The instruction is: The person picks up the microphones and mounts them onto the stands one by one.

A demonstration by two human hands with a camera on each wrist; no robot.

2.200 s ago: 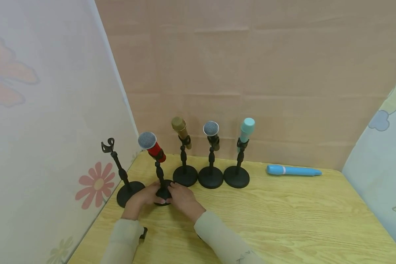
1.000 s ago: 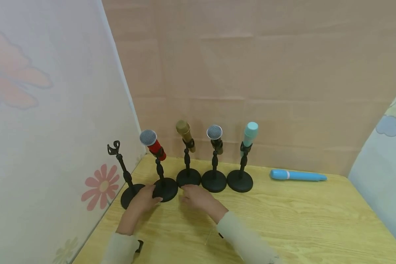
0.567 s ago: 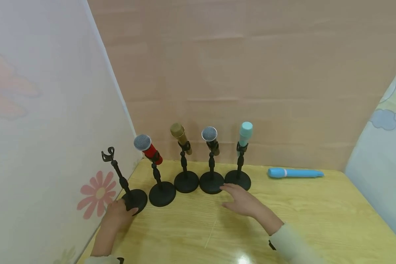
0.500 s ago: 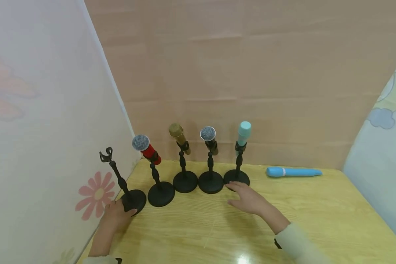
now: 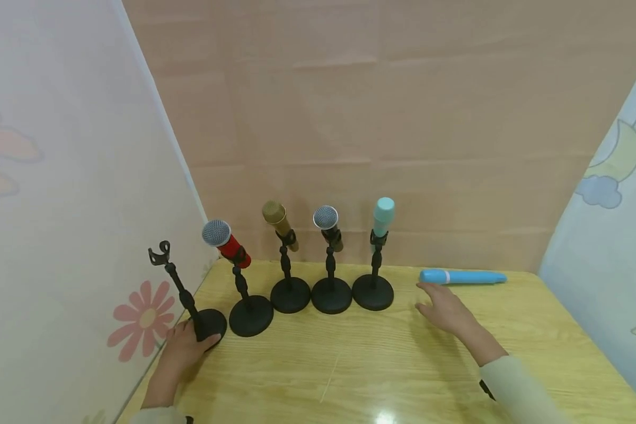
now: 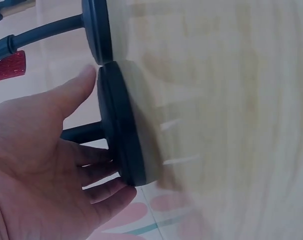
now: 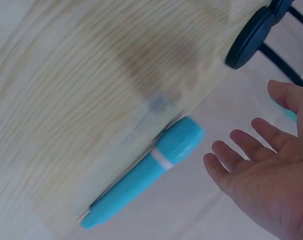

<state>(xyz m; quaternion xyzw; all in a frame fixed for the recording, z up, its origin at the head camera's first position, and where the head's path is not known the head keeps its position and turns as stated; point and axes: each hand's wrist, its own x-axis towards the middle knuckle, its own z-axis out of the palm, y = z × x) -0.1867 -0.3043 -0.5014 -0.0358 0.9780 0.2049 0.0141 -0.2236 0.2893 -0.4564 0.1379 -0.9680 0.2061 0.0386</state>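
Note:
My left hand (image 5: 182, 347) grips the round base of a black microphone stand (image 5: 186, 299) at the far left, thumb along the near side. In the left wrist view its fingers curl at the edge of the stand's base (image 6: 122, 125). The clip on top of this stand holds no microphone. My right hand (image 5: 445, 309) hovers with spread, relaxed fingers just in front of a blue microphone (image 5: 466, 277) lying on the table. The right wrist view has the blue microphone (image 7: 136, 177) apart from the fingertips.
Beside the left stand, a row of black stands holds a red microphone (image 5: 233, 247), a gold one (image 5: 278, 218), a silver-headed one (image 5: 325, 218) and a pale turquoise one (image 5: 384, 215). Walls border the wooden table (image 5: 360, 365) at left, back and right.
Both hands have left the base of the red microphone's stand. The left went to the bare-clipped stand at far left; the right travelled right, past the row, to the blue microphone.

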